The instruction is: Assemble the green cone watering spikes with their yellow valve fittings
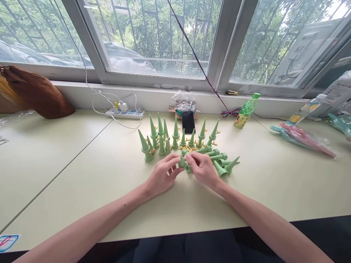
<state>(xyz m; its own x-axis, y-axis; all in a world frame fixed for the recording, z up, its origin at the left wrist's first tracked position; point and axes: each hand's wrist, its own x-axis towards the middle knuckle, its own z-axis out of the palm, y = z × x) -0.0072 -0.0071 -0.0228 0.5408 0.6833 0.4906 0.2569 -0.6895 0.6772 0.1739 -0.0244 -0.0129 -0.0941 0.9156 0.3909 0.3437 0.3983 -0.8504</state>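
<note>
My left hand (164,172) is closed around a green plant watering spike (181,162), its tip pointing up. Close beside it my right hand (203,168) pinches its thumb and fingers together at the spike's side; what lies between these fingertips is too small and covered to make out. In front of the hands, several green watering spikes (176,133) stand upright, some with small yellow valves (215,144) sticking out of their sides. More yellow valves lie in a heap just beyond my fingers. To the right, several loose green spikes (219,156) lie on their sides.
Behind the spikes are a black phone (188,122) and clear plastic wrap (185,100). A power strip (126,113) with cables lies back left, near a brown bag (38,93). On the right are a green-capped bottle (246,110), another bottle (307,107) and pink packaging (308,138).
</note>
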